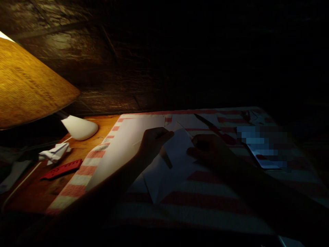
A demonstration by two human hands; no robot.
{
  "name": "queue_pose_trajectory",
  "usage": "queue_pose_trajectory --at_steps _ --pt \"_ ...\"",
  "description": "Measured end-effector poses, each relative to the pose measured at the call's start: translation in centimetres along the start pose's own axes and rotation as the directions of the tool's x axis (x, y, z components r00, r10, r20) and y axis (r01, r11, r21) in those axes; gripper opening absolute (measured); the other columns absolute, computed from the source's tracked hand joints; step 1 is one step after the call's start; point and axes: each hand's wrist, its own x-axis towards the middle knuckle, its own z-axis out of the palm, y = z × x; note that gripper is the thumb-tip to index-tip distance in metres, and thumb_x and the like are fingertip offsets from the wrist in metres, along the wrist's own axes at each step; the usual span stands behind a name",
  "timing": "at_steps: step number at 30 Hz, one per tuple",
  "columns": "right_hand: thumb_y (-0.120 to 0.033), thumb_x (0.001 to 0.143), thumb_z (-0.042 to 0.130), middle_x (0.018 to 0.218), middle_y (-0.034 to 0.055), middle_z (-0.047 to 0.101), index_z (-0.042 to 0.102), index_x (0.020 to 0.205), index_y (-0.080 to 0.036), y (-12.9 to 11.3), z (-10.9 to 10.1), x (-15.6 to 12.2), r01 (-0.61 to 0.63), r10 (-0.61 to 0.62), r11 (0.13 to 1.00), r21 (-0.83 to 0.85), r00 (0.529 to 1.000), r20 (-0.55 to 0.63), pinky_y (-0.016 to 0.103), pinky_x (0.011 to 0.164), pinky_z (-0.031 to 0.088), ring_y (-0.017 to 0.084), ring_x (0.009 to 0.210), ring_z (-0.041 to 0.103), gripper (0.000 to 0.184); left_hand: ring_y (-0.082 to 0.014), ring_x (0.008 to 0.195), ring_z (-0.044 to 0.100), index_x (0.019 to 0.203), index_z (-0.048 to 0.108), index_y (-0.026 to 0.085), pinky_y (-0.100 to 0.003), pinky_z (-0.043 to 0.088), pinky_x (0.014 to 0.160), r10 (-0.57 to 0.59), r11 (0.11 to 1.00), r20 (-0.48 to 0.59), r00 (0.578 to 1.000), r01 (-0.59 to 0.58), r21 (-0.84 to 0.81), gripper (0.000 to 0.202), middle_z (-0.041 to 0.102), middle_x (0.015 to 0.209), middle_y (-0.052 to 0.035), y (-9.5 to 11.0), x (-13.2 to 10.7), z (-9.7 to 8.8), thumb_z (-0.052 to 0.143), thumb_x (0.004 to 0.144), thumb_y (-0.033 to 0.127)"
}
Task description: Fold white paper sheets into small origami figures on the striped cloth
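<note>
Between my two hands is a folded sheet of white paper (177, 151), tilted up over the striped cloth with a pointed corner at the top. My left hand (154, 140) pinches its left upper edge, thumb on the near face. On the right edge, my right hand (204, 147) grips the paper with curled fingers, mostly in shadow. Under and behind my left hand lies a larger white sheet (113, 154) on the cloth. Beyond my right hand rests a dark pointed tool with a red handle (226, 137), perhaps scissors or a knife.
A lit lamp with a yellow shade (31, 82) and white base (79, 127) stands at left. Near it are crumpled paper (55, 153) and a red strip (63, 169) on wood. A phone with a lit screen (266, 161) lies right, on the red-and-white striped cloth (205, 202).
</note>
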Motion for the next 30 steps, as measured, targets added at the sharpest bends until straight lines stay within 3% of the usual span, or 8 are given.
queue_pose_trajectory --at_steps 10,14,25,30 --pt "-0.027 0.079 0.073 0.066 -0.0034 0.052 0.054 0.068 -0.019 -0.15 0.04 0.06 -0.017 0.018 0.991 0.134 1.0 -0.003 0.025 0.054 0.037 0.011 0.06 0.05 0.023 -0.0066 0.05 0.039 0.057 0.059 0.015 -0.02 0.026 0.047 0.039 0.997 -0.035 0.999 -0.041 -0.068 0.036 0.046 0.052 0.0044 -0.11 -0.26 0.12 0.076 0.075 0.041" --pt "-0.028 0.079 0.074 0.067 -0.003 0.053 0.055 0.069 -0.019 0.14 -0.09 0.13 -0.011 0.017 0.991 0.132 0.999 -0.05 0.026 0.055 0.038 0.012 0.061 0.05 0.023 -0.0082 0.052 0.045 0.059 0.06 0.015 -0.02 0.033 0.05 0.042 0.996 -0.029 0.999 -0.044 -0.074 0.036 0.048 0.054 0.003 -0.23 -0.24 0.16 0.075 0.077 0.042" --pt "-0.029 0.079 0.075 0.065 -0.0036 0.052 0.055 0.068 -0.019 0.24 -0.11 0.08 -0.015 0.016 0.993 0.12 1.0 -0.015 0.026 0.054 0.037 0.011 0.06 0.05 0.025 -0.0077 0.05 0.047 0.054 0.06 0.014 -0.02 0.036 0.048 -0.006 0.985 -0.061 0.998 -0.004 -0.17 0.043 0.05 0.052 0.0026 -0.54 -0.13 0.27 0.08 0.073 0.048" --pt "-0.027 0.081 0.075 0.067 -0.0033 0.053 0.056 0.071 -0.019 0.54 -0.22 0.13 -0.023 0.027 0.987 0.158 0.999 -0.025 0.026 0.055 0.038 0.011 0.061 0.051 0.023 -0.0088 0.052 0.05 0.056 0.061 0.015 -0.021 0.039 0.05 -0.028 0.985 -0.02 0.999 0.024 -0.17 0.043 0.052 0.055 0.0018 -0.59 -0.17 0.3 0.079 0.074 0.049"
